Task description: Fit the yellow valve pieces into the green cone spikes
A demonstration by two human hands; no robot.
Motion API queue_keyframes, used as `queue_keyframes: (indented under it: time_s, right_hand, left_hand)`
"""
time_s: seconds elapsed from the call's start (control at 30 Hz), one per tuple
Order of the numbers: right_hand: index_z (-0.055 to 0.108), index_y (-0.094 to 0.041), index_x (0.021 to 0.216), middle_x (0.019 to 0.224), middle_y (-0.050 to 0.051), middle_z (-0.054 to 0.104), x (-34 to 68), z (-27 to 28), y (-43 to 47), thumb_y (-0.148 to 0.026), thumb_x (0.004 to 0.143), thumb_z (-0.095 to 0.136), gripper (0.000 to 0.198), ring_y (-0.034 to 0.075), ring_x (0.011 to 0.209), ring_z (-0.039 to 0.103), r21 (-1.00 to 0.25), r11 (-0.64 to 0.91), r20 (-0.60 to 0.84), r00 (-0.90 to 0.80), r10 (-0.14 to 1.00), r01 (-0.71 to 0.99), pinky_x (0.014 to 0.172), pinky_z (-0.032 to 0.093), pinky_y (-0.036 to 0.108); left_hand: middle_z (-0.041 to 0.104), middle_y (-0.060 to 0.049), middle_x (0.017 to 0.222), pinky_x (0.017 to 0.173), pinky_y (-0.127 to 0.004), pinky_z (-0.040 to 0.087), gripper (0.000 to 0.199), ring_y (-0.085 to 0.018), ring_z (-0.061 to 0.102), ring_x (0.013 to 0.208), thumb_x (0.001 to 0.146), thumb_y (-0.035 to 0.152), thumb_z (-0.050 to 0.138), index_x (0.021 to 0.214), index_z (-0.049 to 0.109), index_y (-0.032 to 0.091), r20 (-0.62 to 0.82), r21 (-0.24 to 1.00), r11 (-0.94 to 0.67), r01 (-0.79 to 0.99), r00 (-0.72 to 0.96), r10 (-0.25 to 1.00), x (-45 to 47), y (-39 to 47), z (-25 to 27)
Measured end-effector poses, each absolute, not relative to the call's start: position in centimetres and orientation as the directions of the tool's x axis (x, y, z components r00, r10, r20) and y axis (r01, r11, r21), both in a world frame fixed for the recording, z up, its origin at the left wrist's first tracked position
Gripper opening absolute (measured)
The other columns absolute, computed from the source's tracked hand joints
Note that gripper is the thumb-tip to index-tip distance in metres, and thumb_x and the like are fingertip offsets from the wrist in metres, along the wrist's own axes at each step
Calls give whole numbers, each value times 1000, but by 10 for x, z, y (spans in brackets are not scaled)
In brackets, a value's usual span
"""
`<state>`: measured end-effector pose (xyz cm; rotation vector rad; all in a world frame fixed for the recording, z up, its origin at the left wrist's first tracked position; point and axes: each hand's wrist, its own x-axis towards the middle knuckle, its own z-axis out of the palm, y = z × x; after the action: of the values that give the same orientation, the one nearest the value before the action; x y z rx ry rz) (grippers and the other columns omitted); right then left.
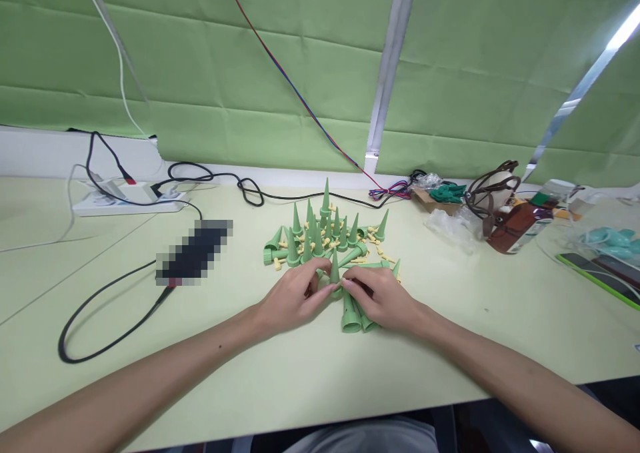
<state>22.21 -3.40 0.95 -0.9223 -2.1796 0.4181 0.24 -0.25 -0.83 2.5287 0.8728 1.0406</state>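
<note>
My left hand [303,292] is closed around a green plastic plant-watering spike [335,266], its tip pointing up. At the side of this spike, my right hand [383,296] is pinched; whatever lies between its fingertips is too small to make out. Under and beside the right hand lie some green spikes [351,318] with their wide round ends towards me. Beyond both hands, several more green spikes [318,240] stand upright or lie in a cluster. Small yellow valve pieces [278,264] are scattered among them.
A power strip [125,203] with black cables is at the back left, near a blurred dark device [193,256]. On the right are a cardboard box [435,203], clear plastic bags [453,230], a brown bottle [525,223] and a green-edged phone [595,276].
</note>
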Motion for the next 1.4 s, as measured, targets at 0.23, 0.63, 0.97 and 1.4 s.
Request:
queue_keyframes:
  time_s: [0.23, 0.63, 0.97, 1.4]
  right_hand:
    - [59, -19, 87, 69, 0, 58, 223, 10, -34, -25, 103, 42, 24, 13, 60, 50, -513, 700, 494, -496, 714, 497, 59, 39, 25]
    - [58, -19, 89, 72, 1, 60, 224, 8, -33, -25, 102, 44, 21, 13, 62, 51, -523, 692, 478, -501, 721, 498, 60, 39, 25]
    - [57, -19, 90, 71, 0, 57, 224, 8, -34, -25, 103, 43, 19, 13, 61, 50, -527, 694, 475, -507, 719, 491, 60, 37, 24]
    - [56, -19, 90, 69, -2, 53, 224, 8, -33, -23, 103, 42, 19, 12, 60, 47, -515, 696, 470, -514, 718, 501, 60, 36, 23]
  left_hand:
    - [48, 8, 59, 48, -19, 34, 17, -9, 44, 48, 94, 29, 58, 105, 53, 19, 550, 459, -784, 418, 559, 621, 2, -2, -8]
    - [45, 7, 64, 49, -20, 34, 11, -8, 41, 52, 93, 27, 58, 98, 51, 19, 504, 505, -765, 399, 584, 637, 2, -4, -7]
    - [45, 5, 68, 51, -21, 35, 14, -8, 39, 53, 94, 22, 59, 107, 55, 19, 593, 431, -838, 335, 595, 543, 3, -4, -5]
    - [62, -5, 98, 52, -20, 39, 12, -6, 47, 55, 93, 15, 60, 102, 53, 18, 700, 293, -921, 257, 598, 390, 5, -2, -7]
